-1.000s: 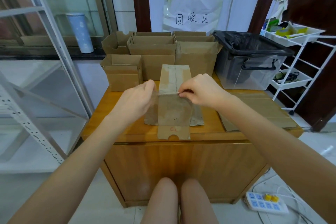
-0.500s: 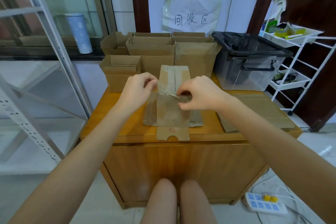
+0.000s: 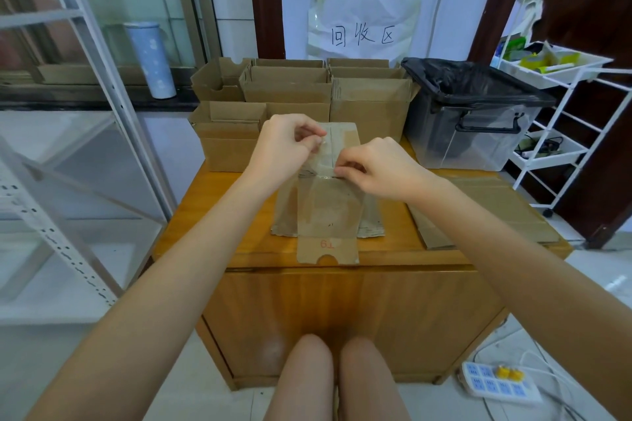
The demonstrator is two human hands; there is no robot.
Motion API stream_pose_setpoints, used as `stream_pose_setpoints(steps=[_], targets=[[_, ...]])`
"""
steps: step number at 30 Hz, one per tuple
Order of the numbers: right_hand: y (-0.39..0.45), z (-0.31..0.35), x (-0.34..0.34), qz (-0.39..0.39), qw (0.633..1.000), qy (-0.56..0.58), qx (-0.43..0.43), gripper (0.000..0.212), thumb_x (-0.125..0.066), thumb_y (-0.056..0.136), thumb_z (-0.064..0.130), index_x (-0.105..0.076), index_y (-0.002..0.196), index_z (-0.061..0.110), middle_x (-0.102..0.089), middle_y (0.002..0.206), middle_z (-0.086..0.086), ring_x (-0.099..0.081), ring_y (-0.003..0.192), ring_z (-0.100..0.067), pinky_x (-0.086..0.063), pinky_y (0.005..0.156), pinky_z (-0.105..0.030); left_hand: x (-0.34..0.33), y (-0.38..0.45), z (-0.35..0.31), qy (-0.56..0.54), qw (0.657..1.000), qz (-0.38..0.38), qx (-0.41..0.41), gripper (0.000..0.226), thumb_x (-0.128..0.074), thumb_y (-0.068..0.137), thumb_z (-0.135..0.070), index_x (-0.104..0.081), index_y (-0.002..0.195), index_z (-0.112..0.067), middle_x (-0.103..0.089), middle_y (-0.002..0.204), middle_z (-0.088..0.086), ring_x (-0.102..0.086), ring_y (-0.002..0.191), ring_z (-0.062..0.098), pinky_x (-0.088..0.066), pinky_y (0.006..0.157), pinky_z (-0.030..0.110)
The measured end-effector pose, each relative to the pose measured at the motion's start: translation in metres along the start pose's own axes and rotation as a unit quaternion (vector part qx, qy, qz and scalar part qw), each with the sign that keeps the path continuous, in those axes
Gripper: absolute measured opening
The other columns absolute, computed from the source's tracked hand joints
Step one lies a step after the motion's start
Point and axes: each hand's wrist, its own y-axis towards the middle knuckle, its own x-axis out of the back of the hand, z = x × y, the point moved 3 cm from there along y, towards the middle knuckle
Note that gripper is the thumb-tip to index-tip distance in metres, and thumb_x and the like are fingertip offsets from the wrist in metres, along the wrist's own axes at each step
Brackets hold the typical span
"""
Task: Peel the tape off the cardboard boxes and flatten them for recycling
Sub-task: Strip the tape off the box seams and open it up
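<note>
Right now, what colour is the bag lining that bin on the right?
Black; the bag shows best in the head view.

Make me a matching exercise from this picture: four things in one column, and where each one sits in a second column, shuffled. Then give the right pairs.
Things:
1. flattened box
2. black-lined bin
3. power strip
4. blue-white cylinder

Places:
A. on the window ledge at far left
B. on the floor at lower right
C. in the middle of the table, under both hands
D. on the table's back right corner

Pairs: 1-C, 2-D, 3-B, 4-A
</note>
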Motion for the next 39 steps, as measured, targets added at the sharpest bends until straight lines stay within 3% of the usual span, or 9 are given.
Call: stream_pose_setpoints(steps=[5, 8, 11, 13, 16, 21, 27, 34, 39], targets=[[0.001, -0.001, -0.001, 0.005, 1.0, -0.01, 0.001, 0.021, -0.05, 0.098, 0.027, -0.067, 0.098, 0.014, -0.068, 0.08, 0.0, -0.063, 0.072, -0.019, -0.046, 0.067, -0.03, -0.008, -0.001, -0.001, -0.107, 0.994, 0.005, 0.039, 0.013, -0.062, 0.09, -0.004, -0.067, 0.102, -0.007, -0.071, 0.089, 0.004, -0.069, 0.079, 0.009, -0.057, 0.068, 0.02], [0.0, -0.001, 0.0, 0.005, 1.0, -0.01, 0.003, 0.021, -0.05, 0.098, 0.026, -0.067, 0.1, 0.013, -0.068, 0.083, -0.001, -0.063, 0.075, -0.019, -0.043, 0.068, -0.028, -0.005, -0.004, 0.007, -0.175, 0.982, 0.034, 0.063, 0.018, -0.058, 0.094, -0.008, -0.063, 0.111, -0.009, -0.071, 0.091, 0.0, -0.069, 0.086, 0.006, -0.055, 0.074, 0.018], [-0.001, -0.002, -0.001, 0.01, 1.0, 0.003, -0.009, 0.023, -0.051, 0.097, 0.03, -0.067, 0.101, 0.014, -0.07, 0.088, 0.001, -0.065, 0.081, -0.017, -0.049, 0.076, -0.03, -0.006, -0.011, 0.016, -0.061, 0.988, 0.143, 0.013, 0.026, -0.058, 0.094, -0.016, -0.06, 0.12, -0.019, -0.064, 0.109, -0.01, -0.06, 0.1, -0.003, -0.045, 0.088, 0.013], [-0.004, -0.005, -0.002, 0.005, 0.999, 0.046, -0.023, 0.024, -0.056, 0.094, 0.037, -0.066, 0.103, 0.017, -0.07, 0.094, 0.003, -0.066, 0.087, -0.013, -0.053, 0.083, -0.033, -0.009, -0.015, 0.025, 0.034, 0.981, 0.188, -0.041, 0.034, -0.063, 0.091, -0.016, -0.059, 0.124, -0.02, -0.058, 0.115, -0.01, -0.054, 0.111, 0.005, -0.041, 0.098, 0.02], [-0.017, -0.009, -0.006, 0.003, 0.994, 0.098, -0.05, 0.046, -0.062, 0.085, 0.049, -0.058, 0.115, 0.015, -0.065, 0.114, -0.001, -0.061, 0.105, -0.014, -0.052, 0.091, -0.034, -0.01, -0.017, 0.036, 0.05, 0.981, 0.174, -0.07, 0.034, -0.066, 0.088, -0.017, -0.061, 0.122, -0.023, -0.058, 0.115, -0.009, -0.053, 0.114, 0.01, -0.043, 0.102, 0.03], [-0.041, 0.01, -0.031, -0.193, 0.971, -0.13, 0.048, 0.062, -0.081, 0.069, 0.041, -0.056, 0.11, 0.002, -0.061, 0.112, -0.018, -0.058, 0.103, -0.032, -0.05, 0.084, -0.042, -0.008, -0.021, 0.037, 0.045, 0.978, 0.175, -0.1, 0.035, -0.069, 0.085, -0.012, -0.056, 0.115, -0.026, -0.06, 0.123, -0.005, -0.054, 0.116, 0.009, -0.044, 0.103, 0.033], [-0.03, 0.03, -0.072, -0.208, 0.958, -0.189, -0.051, 0.11, -0.087, 0.053, 0.052, -0.033, 0.135, 0.0, -0.059, 0.118, -0.019, -0.054, 0.111, -0.031, -0.046, 0.095, -0.042, -0.007, -0.027, 0.036, 0.093, 0.971, 0.194, -0.103, 0.053, -0.073, 0.075, -0.004, -0.051, 0.12, -0.019, -0.055, 0.121, -0.007, -0.051, 0.116, 0.009, -0.045, 0.101, 0.03], [-0.023, 0.027, -0.067, -0.252, 0.951, -0.167, -0.061, 0.068, -0.085, 0.059, 0.043, -0.062, 0.109, 0.003, -0.064, 0.09, -0.008, -0.062, 0.081, -0.024, -0.049, 0.071, -0.031, -0.009, -0.03, 0.041, 0.098, 0.971, 0.187, -0.112, 0.042, -0.072, 0.076, -0.005, -0.048, 0.105, -0.023, -0.05, 0.137, -0.004, -0.044, 0.129, 0.013, -0.04, 0.105, 0.031], [-0.015, 0.032, -0.065, -0.233, 0.95, -0.196, -0.073, 0.053, -0.081, 0.055, 0.044, -0.063, 0.089, 0.007, -0.059, 0.079, -0.006, -0.056, 0.071, -0.023, -0.042, 0.06, -0.03, -0.011, -0.031, 0.042, 0.104, 0.97, 0.182, -0.122, 0.041, -0.072, 0.076, -0.005, -0.048, 0.105, -0.021, -0.05, 0.137, -0.002, -0.044, 0.129, 0.013, -0.039, 0.105, 0.028]])
